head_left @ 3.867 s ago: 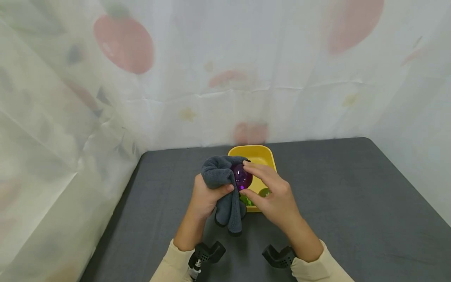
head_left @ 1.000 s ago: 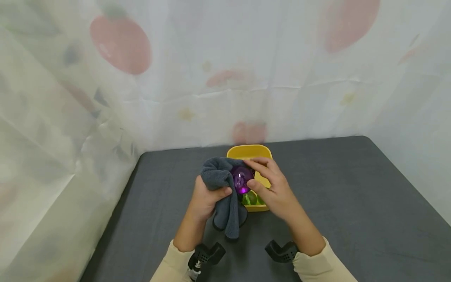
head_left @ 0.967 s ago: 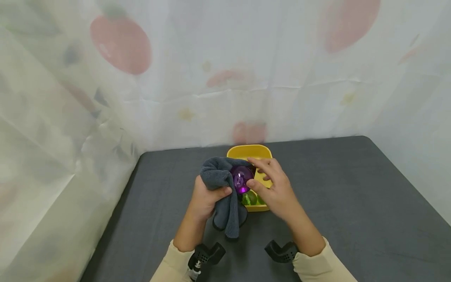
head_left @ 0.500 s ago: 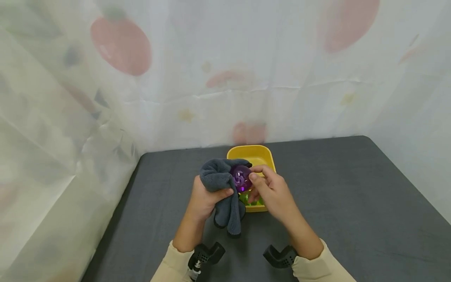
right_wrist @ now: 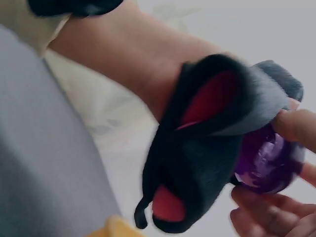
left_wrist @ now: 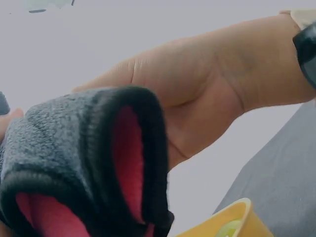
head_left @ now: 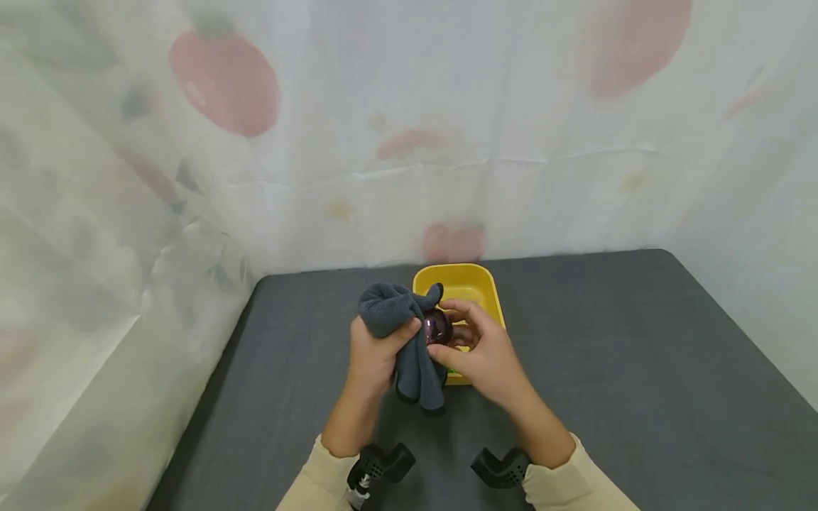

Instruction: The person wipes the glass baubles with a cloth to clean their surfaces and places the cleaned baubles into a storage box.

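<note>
purple ball (head_left: 438,326) half-hidden by cloth (head_left: 396,319), hands

purple ball (head_left: 438,326): glossy, held above yellow tray; grey cloth (head_left: 399,333): bunched, red-lined, touching ball

The cloth (head_left: 401,333) was a thick, matt grey microfibre with a soft, fuzzy nap; its inner folds showed a red face, and its hem was bound in a darker stitched edge. Against the cloth, the purple ball (head_left: 437,326) looked like translucent plastic or glass, smooth and glossy, with bright highlights on its curve. The yellow tray (head_left: 456,280) behind the cloth was smooth moulded plastic with a dull sheen. The worktop (head_left: 607,355) under the tray wore a dark grey, matt, finely textured covering. Behind the tray hung a thin, creased, semi-sheer printed curtain (head_left: 409,128).
</note>
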